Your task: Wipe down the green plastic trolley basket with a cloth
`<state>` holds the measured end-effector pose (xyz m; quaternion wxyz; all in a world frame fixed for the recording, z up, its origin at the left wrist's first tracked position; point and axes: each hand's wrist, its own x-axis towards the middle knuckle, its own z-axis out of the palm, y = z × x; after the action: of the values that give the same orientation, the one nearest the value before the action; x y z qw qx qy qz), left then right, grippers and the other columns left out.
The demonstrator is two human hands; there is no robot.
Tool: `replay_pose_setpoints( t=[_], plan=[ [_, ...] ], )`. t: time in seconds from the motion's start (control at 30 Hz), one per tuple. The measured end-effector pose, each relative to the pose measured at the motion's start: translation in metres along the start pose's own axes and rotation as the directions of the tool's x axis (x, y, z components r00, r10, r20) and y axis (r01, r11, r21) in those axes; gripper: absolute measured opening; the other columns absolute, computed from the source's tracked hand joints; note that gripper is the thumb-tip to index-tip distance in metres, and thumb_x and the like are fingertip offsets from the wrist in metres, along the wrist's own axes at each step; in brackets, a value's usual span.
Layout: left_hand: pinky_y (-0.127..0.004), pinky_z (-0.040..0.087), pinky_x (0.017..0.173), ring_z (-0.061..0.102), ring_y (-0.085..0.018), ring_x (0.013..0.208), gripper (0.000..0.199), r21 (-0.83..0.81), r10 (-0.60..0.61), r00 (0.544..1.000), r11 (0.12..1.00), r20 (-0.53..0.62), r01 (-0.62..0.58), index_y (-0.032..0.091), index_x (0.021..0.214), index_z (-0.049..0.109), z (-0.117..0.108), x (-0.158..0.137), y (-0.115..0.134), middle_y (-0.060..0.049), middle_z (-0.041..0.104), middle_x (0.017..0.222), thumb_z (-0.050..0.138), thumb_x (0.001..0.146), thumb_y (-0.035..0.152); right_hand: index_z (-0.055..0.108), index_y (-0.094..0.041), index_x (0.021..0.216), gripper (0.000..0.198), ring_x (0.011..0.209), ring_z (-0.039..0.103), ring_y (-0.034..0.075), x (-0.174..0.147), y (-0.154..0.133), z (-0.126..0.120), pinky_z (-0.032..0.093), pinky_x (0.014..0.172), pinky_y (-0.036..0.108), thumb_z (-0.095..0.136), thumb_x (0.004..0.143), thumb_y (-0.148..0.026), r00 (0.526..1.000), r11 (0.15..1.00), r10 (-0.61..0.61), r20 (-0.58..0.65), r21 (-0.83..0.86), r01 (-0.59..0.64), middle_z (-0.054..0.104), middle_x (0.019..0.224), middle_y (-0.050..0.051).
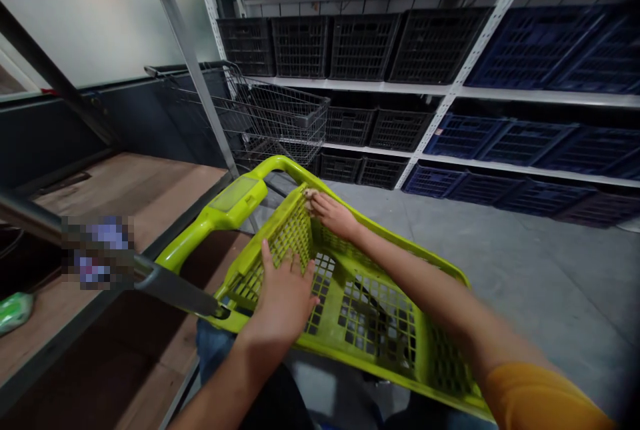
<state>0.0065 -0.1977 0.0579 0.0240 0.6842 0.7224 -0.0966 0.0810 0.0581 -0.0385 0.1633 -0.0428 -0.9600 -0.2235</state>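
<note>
A lime-green plastic shopping cart (330, 343) with a grid basket stands right in front of me. My left hand (287, 290) reaches over its near side, fingers spread, beside the inner face of the handle-end panel (295, 230). My right hand (334, 214) is at the far upper corner of that panel, fingers closed over a small, pale, crumpled cloth (309, 200) pressed to the plastic. Most of the cloth is hidden under the fingers. Above the panel runs the cart's green handle (230, 203).
A metal shelf rack with wooden boards (145, 183) is close on the left, its grey post (185, 293) near the handle. Behind stands a wire shopping cart (280, 117). White shelving (380, 85) holds black crates (365, 47) and blue crates (530, 143). Grey floor (525, 263) lies to the right.
</note>
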Motion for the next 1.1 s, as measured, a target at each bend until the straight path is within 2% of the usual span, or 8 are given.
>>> replay_pose_setpoints(
  t=[0.17, 0.27, 0.33, 0.43, 0.6, 0.7, 0.9, 1.1],
  plan=[
    [-0.071, -0.012, 0.111, 0.045, -0.036, 0.134, 0.059, 0.01, 0.028, 0.999, 1.0, 0.02, -0.028, 0.025, 0.142, 0.048, 0.001, -0.001, -0.001, -0.018, 0.055, 0.139, 0.053, 0.089, 0.049, 0.072, -0.007, 0.105, 0.027, 0.119, 0.056, 0.024, -0.071, -0.06, 0.072, 0.041, 0.108, 0.04, 0.052, 0.087, -0.012, 0.945, 0.992, -0.118, 0.305, 0.08, 0.098, 0.069, 0.112, 0.016],
    [-0.069, -0.009, 0.113, 0.045, -0.036, 0.134, 0.061, -0.001, 0.042, 0.999, 0.999, 0.023, -0.042, 0.022, 0.143, 0.047, 0.004, -0.001, -0.001, -0.019, 0.056, 0.138, 0.053, 0.089, 0.049, 0.072, -0.008, 0.102, 0.025, 0.115, 0.058, 0.024, -0.102, -0.077, 0.091, 0.045, 0.102, 0.038, 0.055, 0.085, -0.011, 0.906, 0.986, -0.158, 0.393, 0.109, 0.124, 0.069, 0.112, 0.016],
    [-0.07, -0.006, 0.114, 0.046, -0.037, 0.133, 0.06, -0.018, 0.044, 0.999, 0.999, 0.02, -0.043, 0.022, 0.143, 0.047, 0.006, 0.0, -0.001, -0.019, 0.056, 0.138, 0.053, 0.089, 0.048, 0.071, -0.008, 0.104, 0.025, 0.115, 0.056, 0.024, -0.101, -0.07, 0.083, 0.044, 0.101, 0.038, 0.056, 0.085, -0.011, 0.91, 0.979, -0.2, 0.363, 0.12, 0.167, 0.069, 0.113, 0.015],
    [-0.071, -0.002, 0.114, 0.048, -0.037, 0.131, 0.058, -0.041, 0.042, 0.999, 0.998, 0.001, -0.042, 0.022, 0.143, 0.048, 0.007, 0.001, 0.0, -0.019, 0.057, 0.137, 0.052, 0.09, 0.046, 0.069, -0.013, 0.108, 0.025, 0.12, 0.05, 0.025, -0.078, -0.04, 0.046, 0.041, 0.099, 0.04, 0.052, 0.09, -0.015, 0.941, 0.978, -0.208, 0.267, 0.074, 0.195, 0.066, 0.12, 0.012],
    [-0.071, -0.005, 0.113, 0.05, -0.037, 0.129, 0.056, -0.043, 0.057, 0.998, 0.997, 0.0, -0.057, 0.022, 0.142, 0.049, 0.003, 0.0, 0.001, -0.019, 0.059, 0.135, 0.052, 0.091, 0.043, 0.054, -0.015, 0.132, 0.038, 0.105, 0.049, 0.025, -0.046, -0.006, -0.016, 0.041, 0.081, 0.039, 0.041, 0.096, -0.02, 0.984, 0.998, 0.069, 0.166, -0.014, -0.068, 0.057, 0.131, 0.014],
    [-0.071, -0.008, 0.112, 0.05, -0.036, 0.129, 0.055, -0.033, 0.071, 0.997, 0.997, -0.008, -0.071, 0.023, 0.142, 0.049, 0.002, -0.001, 0.0, -0.018, 0.061, 0.132, 0.052, 0.091, 0.043, 0.055, -0.014, 0.131, 0.038, 0.102, 0.048, 0.025, -0.061, -0.018, -0.014, 0.041, 0.078, 0.038, 0.043, 0.095, -0.02, 0.971, 0.995, 0.102, 0.218, 0.0, -0.105, 0.057, 0.13, 0.015],
    [-0.068, -0.007, 0.114, 0.052, -0.034, 0.126, 0.053, -0.012, 0.103, 0.993, 0.995, -0.057, -0.104, 0.024, 0.14, 0.05, 0.008, -0.001, -0.002, -0.015, 0.064, 0.129, 0.051, 0.091, 0.044, 0.057, -0.016, 0.129, 0.041, 0.111, 0.047, 0.023, -0.102, -0.048, 0.025, 0.041, 0.084, 0.036, 0.048, 0.089, -0.011, 0.951, 0.999, 0.015, 0.309, 0.038, -0.028, 0.056, 0.131, 0.011],
    [-0.061, 0.01, 0.117, 0.044, -0.033, 0.135, 0.055, -0.021, 0.139, 0.989, 0.99, -0.05, -0.14, 0.023, 0.143, 0.046, 0.009, 0.0, -0.002, -0.014, 0.055, 0.141, 0.05, 0.091, 0.042, 0.068, -0.016, 0.105, 0.025, 0.099, 0.048, 0.024, -0.074, -0.024, -0.017, 0.04, 0.077, 0.036, 0.046, 0.095, -0.022, 0.962, 0.998, 0.057, 0.268, 0.013, -0.063, 0.061, 0.114, 0.013]
  ],
)
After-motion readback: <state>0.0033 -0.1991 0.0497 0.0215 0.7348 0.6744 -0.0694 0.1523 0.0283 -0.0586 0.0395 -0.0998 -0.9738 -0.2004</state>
